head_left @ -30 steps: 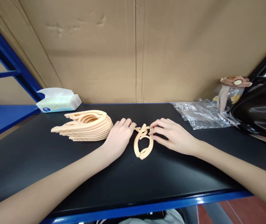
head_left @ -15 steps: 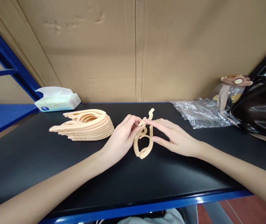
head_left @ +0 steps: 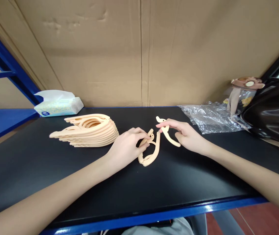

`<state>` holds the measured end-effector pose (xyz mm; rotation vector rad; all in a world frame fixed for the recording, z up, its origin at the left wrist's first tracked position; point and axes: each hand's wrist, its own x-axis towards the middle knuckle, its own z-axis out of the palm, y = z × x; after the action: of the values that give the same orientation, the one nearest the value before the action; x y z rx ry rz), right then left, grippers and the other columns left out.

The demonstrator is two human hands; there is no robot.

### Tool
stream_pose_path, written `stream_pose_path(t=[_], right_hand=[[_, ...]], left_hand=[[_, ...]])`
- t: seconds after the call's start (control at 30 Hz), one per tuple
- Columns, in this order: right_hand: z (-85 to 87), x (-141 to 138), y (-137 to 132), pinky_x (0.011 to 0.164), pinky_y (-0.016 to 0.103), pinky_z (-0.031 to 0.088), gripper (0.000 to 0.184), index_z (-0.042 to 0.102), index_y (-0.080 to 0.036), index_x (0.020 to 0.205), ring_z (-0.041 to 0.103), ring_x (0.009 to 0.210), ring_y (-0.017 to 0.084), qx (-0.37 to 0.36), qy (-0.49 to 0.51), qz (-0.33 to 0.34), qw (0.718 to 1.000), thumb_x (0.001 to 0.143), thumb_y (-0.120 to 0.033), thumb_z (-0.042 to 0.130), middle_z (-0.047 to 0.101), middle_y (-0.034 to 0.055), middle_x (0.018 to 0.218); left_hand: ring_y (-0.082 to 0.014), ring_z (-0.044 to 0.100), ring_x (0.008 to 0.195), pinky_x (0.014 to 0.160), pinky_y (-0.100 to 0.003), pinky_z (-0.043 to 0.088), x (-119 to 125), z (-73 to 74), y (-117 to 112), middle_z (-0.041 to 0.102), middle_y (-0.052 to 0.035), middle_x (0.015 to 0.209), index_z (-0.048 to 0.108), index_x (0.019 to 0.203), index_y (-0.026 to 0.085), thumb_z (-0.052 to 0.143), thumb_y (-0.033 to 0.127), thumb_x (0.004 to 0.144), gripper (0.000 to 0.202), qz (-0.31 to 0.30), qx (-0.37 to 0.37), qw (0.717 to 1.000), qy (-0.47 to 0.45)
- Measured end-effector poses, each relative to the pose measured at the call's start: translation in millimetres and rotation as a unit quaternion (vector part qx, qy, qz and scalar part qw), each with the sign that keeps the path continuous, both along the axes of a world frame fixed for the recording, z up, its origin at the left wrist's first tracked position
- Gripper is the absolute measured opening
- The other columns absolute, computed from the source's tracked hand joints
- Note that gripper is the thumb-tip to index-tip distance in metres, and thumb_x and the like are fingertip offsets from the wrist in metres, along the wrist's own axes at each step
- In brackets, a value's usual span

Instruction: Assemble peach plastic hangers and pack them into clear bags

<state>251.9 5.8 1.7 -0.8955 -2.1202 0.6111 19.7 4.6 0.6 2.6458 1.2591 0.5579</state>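
Observation:
A peach plastic folding hanger [head_left: 151,153] lies on the black table [head_left: 134,189] between my hands. My left hand [head_left: 127,147] pinches its left arm near the top joint. My right hand [head_left: 185,135] grips the hanger's right arm and hook piece [head_left: 167,133], which is swung out and lifted to the right. To the left of my left hand sits a stack of several folded hangers [head_left: 87,130] of the same colour.
A tissue pack [head_left: 57,103] lies at the back left by a blue shelf frame [head_left: 9,70]. Crumpled clear plastic [head_left: 210,117], a lidded cup [head_left: 242,94] and a black bag [head_left: 271,111] fill the back right. A cardboard wall [head_left: 141,52] stands behind.
The hanger was folded flat under both hands. Its hook flipped up, and now my right hand has swung one arm out to the right while my left holds the other side.

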Motion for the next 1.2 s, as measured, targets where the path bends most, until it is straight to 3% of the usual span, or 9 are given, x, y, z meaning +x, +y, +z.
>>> stream_pose_path(t=[0.13, 0.27, 0.43, 0.57, 0.67, 0.73, 0.83, 1.0, 1.2], right_hand=[[-6.4, -2.0, 2.8, 0.1, 0.037, 0.043, 0.072, 0.061, -0.025, 0.118, 0.06, 0.111, 0.015, -0.04, -0.013, 0.048, 0.998, 0.061, 0.006, 0.03, 0.066, 0.0014, 0.113], [-2.3, -3.7, -2.6, 0.087, 0.035, 0.051, 0.059, 0.065, -0.023, 0.111, 0.067, 0.094, 0.016, -0.094, -0.016, 0.044, 0.994, 0.07, 0.004, 0.033, 0.068, 0.0026, 0.1], [6.0, -7.5, -10.4, 0.075, 0.032, 0.054, 0.019, 0.065, -0.018, 0.092, 0.067, 0.078, 0.016, -0.165, 0.031, 0.036, 0.985, 0.09, -0.023, 0.048, 0.066, 0.0033, 0.083], [3.2, -9.7, -8.1, 0.06, 0.028, 0.052, 0.022, 0.051, -0.022, 0.107, 0.063, 0.06, 0.012, -0.154, 0.077, -0.015, 0.985, 0.089, -0.034, 0.054, 0.059, -0.0021, 0.077], [0.8, -7.9, -4.9, 0.053, 0.025, 0.047, 0.044, 0.03, -0.028, 0.132, 0.052, 0.052, 0.008, -0.13, 0.076, -0.029, 0.988, 0.092, -0.033, 0.049, 0.059, -0.0024, 0.087], [1.1, -6.2, -3.9, 0.058, 0.026, 0.045, 0.037, 0.037, -0.026, 0.131, 0.049, 0.056, 0.009, -0.092, 0.029, -0.048, 0.994, 0.095, -0.035, 0.043, 0.059, -0.0024, 0.083], [3.2, -4.8, -4.7, 0.064, 0.027, 0.041, 0.032, 0.055, -0.022, 0.111, 0.05, 0.063, 0.012, -0.054, -0.042, -0.069, 0.995, 0.099, -0.041, 0.032, 0.055, -0.0027, 0.07], [7.7, -6.6, -9.7, 0.065, 0.029, 0.04, 0.042, 0.059, -0.023, 0.101, 0.053, 0.065, 0.014, -0.047, -0.1, -0.086, 0.99, 0.099, -0.048, 0.025, 0.054, -0.0021, 0.07], [8.0, -6.2, -10.5, 0.073, 0.03, 0.042, 0.034, 0.058, -0.024, 0.094, 0.06, 0.079, 0.016, -0.026, -0.164, -0.083, 0.983, 0.1, -0.04, 0.028, 0.065, -0.0006, 0.086]], left_hand=[[-0.0175, 0.062, 0.091, 0.078, -0.028, 0.049, -0.6, 1.8, 1.8, 0.068, 0.0021, 0.1, 0.069, 0.095, 0.026, 0.055, 0.025, 0.092, 0.014, -0.003, 0.007, 1.0, 0.011], [-0.0211, 0.063, 0.086, 0.071, -0.031, 0.047, -3.2, 4.5, 2.0, 0.068, -0.0033, 0.094, 0.066, 0.098, 0.019, 0.049, 0.016, 0.093, 0.018, 0.024, 0.087, 0.989, 0.117], [-0.0225, 0.063, 0.075, 0.062, -0.031, 0.044, -7.2, 6.1, 0.6, 0.065, -0.0064, 0.084, 0.062, 0.099, 0.015, 0.044, 0.006, 0.089, 0.023, 0.066, 0.156, 0.964, 0.203], [-0.0262, 0.062, 0.085, 0.068, -0.036, 0.046, -6.5, 8.3, -2.5, 0.065, -0.0108, 0.101, 0.06, 0.108, 0.013, 0.041, 0.005, 0.09, 0.027, 0.05, 0.169, 0.967, 0.185], [-0.0283, 0.055, 0.11, 0.088, -0.042, 0.045, -3.4, 10.1, -7.4, 0.057, -0.0106, 0.124, 0.057, 0.11, 0.017, 0.047, 0.027, 0.095, 0.021, -0.062, 0.131, 0.984, 0.105], [-0.0298, 0.043, 0.127, 0.101, -0.046, 0.038, -1.4, 9.7, -10.5, 0.052, -0.0099, 0.132, 0.057, 0.107, 0.02, 0.054, 0.046, 0.09, 0.031, -0.133, 0.078, 0.986, 0.066], [-0.032, 0.028, 0.137, 0.111, -0.053, 0.024, -0.9, 6.4, -11.0, 0.047, -0.0104, 0.138, 0.056, 0.101, 0.022, 0.061, 0.058, 0.081, 0.042, -0.165, 0.029, 0.984, 0.056], [-0.0362, 0.021, 0.139, 0.108, -0.067, 0.015, -6.0, 2.5, -3.1, 0.039, -0.0087, 0.144, 0.053, 0.095, 0.023, 0.061, 0.053, 0.083, 0.033, -0.182, -0.002, 0.982, 0.046], [-0.0296, 0.027, 0.139, 0.11, -0.06, 0.021, -8.2, 4.2, 1.3, 0.045, -0.0071, 0.138, 0.052, 0.093, 0.022, 0.041, 0.031, 0.098, 0.015, -0.164, -0.055, 0.985, 0.024]])
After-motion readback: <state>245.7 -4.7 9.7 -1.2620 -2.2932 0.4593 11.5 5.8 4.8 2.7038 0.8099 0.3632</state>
